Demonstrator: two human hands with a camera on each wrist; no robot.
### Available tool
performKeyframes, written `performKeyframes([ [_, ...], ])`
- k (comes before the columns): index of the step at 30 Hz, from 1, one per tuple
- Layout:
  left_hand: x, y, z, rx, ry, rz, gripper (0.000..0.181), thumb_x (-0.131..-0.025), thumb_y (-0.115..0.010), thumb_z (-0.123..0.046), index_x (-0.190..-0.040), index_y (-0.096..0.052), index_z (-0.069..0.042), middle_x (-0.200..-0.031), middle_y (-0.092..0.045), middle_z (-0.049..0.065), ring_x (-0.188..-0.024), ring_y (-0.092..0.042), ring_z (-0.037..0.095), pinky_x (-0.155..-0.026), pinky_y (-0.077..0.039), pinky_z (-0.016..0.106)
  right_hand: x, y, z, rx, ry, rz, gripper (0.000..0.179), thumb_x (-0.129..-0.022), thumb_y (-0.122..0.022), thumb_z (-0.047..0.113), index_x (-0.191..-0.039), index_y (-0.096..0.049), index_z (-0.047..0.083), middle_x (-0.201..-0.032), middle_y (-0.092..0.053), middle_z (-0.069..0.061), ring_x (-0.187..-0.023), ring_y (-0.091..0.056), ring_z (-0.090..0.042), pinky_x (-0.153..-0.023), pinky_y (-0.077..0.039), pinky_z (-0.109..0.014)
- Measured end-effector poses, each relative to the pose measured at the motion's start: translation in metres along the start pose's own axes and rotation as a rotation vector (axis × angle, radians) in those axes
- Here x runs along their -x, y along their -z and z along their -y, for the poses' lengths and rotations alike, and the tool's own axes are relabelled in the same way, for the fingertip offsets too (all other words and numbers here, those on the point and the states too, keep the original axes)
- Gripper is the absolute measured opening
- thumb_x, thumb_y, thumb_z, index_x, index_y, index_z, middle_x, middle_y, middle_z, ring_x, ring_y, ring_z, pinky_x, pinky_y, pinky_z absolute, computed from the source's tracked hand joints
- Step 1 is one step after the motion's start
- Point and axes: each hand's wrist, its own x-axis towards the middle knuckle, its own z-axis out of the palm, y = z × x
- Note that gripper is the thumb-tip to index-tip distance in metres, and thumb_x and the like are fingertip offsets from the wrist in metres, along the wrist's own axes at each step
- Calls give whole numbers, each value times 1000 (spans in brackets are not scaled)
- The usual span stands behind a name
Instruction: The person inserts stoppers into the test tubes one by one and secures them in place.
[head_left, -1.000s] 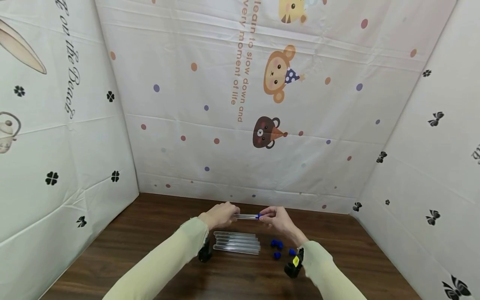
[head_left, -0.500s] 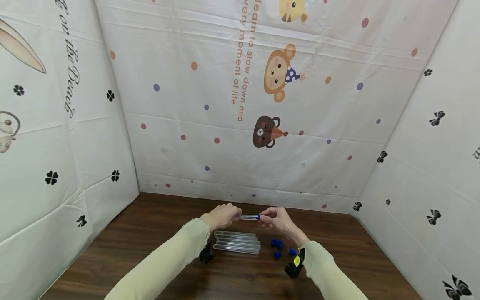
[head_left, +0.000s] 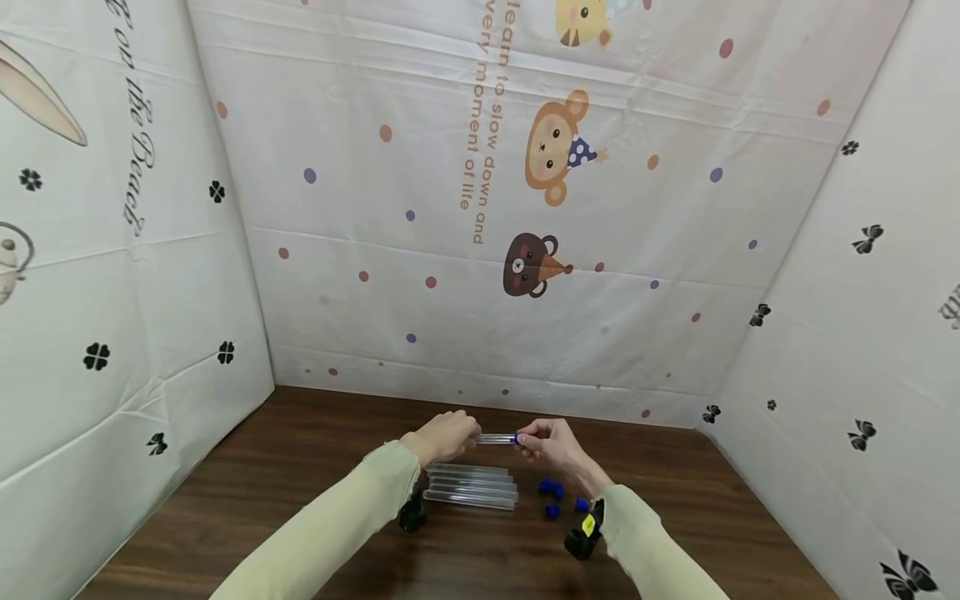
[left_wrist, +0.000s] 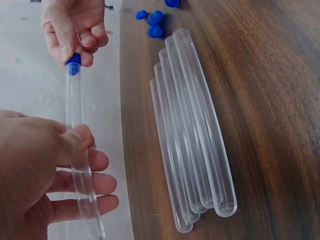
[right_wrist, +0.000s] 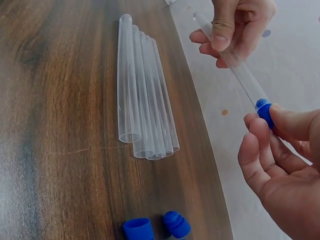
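My left hand (left_wrist: 60,170) holds a clear test tube (left_wrist: 76,107) between the thumb and curled fingers, above the table. At the tube's mouth sits a blue stopper (right_wrist: 265,113), its narrow plug inside the tube. My right hand (right_wrist: 287,160) pinches that stopper between thumb and fingertips. In the head view the tube lies level between my left hand and my right hand (head_left: 557,446). Below the hands, several uncapped test tubes (head_left: 471,487) lie side by side on the table, their open ends toward the right.
Several loose blue stoppers (head_left: 552,510) lie on the brown wooden table (head_left: 315,467), right of the row of tubes. A printed white cloth (head_left: 420,250) rises behind the table and along both sides. Black wrist cameras (head_left: 581,542) hang beneath the forearms.
Both hands keep their hold on the tube and its stopper. The hands and tube show only a very slight shift downward in the head view.
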Motion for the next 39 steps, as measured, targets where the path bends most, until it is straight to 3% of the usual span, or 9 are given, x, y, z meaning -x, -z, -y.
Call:
performKeyframes([
  [10,0,-4,3,20,1,-27,19,-93,-62,-10,-109,-73,-7,-99,-75,2,-88,-71,14,-77,-57,29,-3,-4,-3,-90,-62,-20,23,-90,-65,4,-102,-64,-16,-85,-72,-21,-68,-65,-16,-70,-58,-42],
  [16,-1,-3,2,21,20,-16,19,-92,-63,-9,-108,-73,-8,-98,-75,1,-82,-69,10,-75,-57,28,-3,-3,-1,-69,-58,11,24,-92,-63,6,-104,-62,-15,-84,-71,-16,-68,-65,-16,-69,-58,-40],
  [19,-1,-1,3,28,36,-4,20,-93,-62,-9,-110,-73,-8,-100,-74,1,-81,-69,10,-76,-57,29,-3,-3,0,-19,-51,42,24,-95,-60,8,-106,-62,-14,-89,-70,-23,-70,-64,-17,-70,-58,-41],
  [23,-1,-1,3,41,45,10,20,-94,-61,-10,-110,-72,-9,-101,-74,1,-82,-68,9,-77,-57,29,1,-3,3,106,-9,98,24,-98,-55,11,-108,-62,-10,-93,-68,-29,-67,-61,-18,-61,-54,-36],
  [27,0,0,2,49,37,16,21,-94,-61,-11,-111,-72,-9,-103,-74,1,-85,-69,11,-78,-57,30,3,-5,7,226,47,146,29,-102,-47,15,-100,-61,-10,-79,-61,-29,-58,-49,-19,-51,-43,-29],
  [31,0,4,0,46,25,13,19,-95,-60,-12,-109,-72,-9,-101,-74,2,-77,-67,9,-72,-56,27,-2,-9,0,331,63,111,41,-105,-40,29,-88,-57,-4,-68,-53,-15,-54,-43,-15,-49,-38,-23],
  [35,-1,6,0,57,32,15,17,-95,-59,-11,-105,-73,-10,-99,-74,2,-68,-61,6,-64,-51,24,-2,-12,0,385,39,62,45,-106,-31,38,-81,-52,6,-67,-51,-14,-52,-41,-10,-50,-37,-21],
  [39,-1,7,0,67,40,27,19,-95,-59,-12,-108,-72,-10,-103,-74,2,-71,-62,5,-64,-48,23,-2,-13,0,369,22,42,48,-107,-29,32,-82,-52,-2,-63,-46,-12,-48,-38,-8,-48,-34,-21],
])
